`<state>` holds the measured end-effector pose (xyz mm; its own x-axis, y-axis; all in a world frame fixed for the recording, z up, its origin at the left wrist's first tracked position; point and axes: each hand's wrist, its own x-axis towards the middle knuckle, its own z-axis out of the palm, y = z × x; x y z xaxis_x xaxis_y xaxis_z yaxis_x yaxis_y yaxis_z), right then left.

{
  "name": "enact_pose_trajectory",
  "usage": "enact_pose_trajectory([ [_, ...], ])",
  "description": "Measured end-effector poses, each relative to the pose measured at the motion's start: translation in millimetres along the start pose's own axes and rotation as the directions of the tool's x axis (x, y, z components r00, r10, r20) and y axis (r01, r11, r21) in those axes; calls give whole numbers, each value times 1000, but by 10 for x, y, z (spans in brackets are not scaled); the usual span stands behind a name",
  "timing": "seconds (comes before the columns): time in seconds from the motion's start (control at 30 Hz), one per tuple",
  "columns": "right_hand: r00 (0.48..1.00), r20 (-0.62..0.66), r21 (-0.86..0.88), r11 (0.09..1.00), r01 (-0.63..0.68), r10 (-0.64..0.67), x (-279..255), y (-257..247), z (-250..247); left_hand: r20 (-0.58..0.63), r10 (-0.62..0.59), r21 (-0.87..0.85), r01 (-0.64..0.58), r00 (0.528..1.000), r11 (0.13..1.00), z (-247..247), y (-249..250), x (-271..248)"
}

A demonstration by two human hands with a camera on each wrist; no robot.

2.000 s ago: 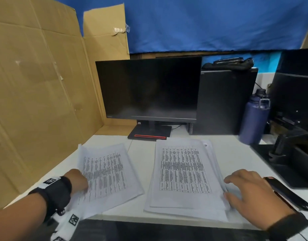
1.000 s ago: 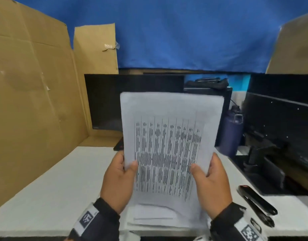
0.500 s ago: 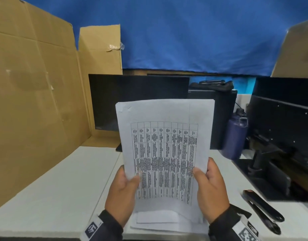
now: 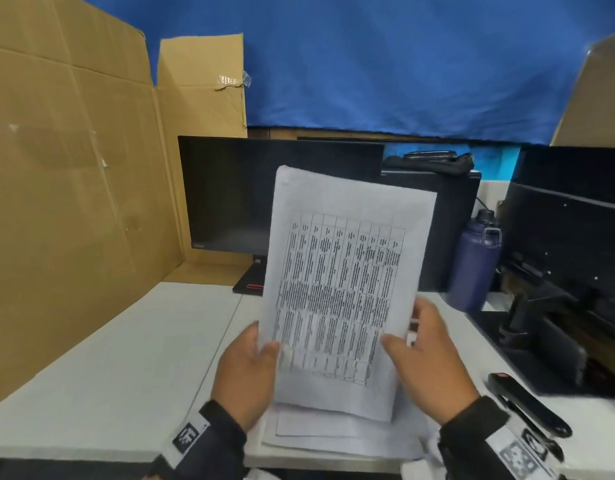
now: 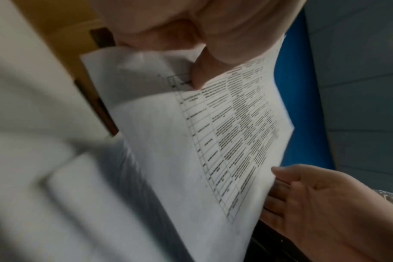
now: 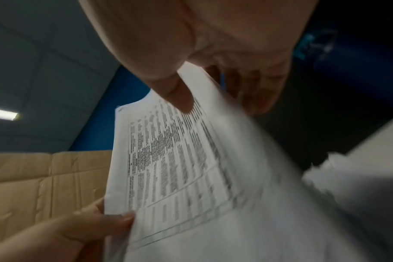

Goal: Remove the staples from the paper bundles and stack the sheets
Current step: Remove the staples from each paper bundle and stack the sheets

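The person is wearing a black band around each wrist, close behind the bare left hand (image 4: 245, 368) and the bare right hand (image 4: 434, 365). Each band is carrying a white strap printed with square black-and-white code markers: one marker is showing on the left strap, several along the right strap. Both hands are going ungloved.

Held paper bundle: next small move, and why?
Probably lower the paper bundle to the desk and free the right hand for the black staple remover lying at its right. Both hands, left hand too, pinch the bundle's lower edges, upright above the sheets on the desk; no staple shows clearly.
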<state>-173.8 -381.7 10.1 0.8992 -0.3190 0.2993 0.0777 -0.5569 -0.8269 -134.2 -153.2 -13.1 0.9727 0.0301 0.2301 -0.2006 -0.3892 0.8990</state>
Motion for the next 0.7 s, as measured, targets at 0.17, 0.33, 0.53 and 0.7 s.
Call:
enact_pose_trajectory([
  [0.17, 749, -218, -512, 727, 458, -626, -104, -481, -260, 70, 285, 466, -284, 956, 838, -389, 466, 168],
  [0.33, 608, 183, -729, 309, 611, -772, -16, -847, -314, 352, 478, 753, -547, 805, 365, -532, 1021, 119],
  [0.53, 863, 94, -698, 585, 413, -497, 198, -858, -359, 56, 781, 772, -523, 622, 362, -591, 1064, 163],
  [0.7, 951, -173, -62, 967, 248, -255, 309, -619, -493, -150, 302, 33, -301, 941, 953, -508, 744, 151],
])
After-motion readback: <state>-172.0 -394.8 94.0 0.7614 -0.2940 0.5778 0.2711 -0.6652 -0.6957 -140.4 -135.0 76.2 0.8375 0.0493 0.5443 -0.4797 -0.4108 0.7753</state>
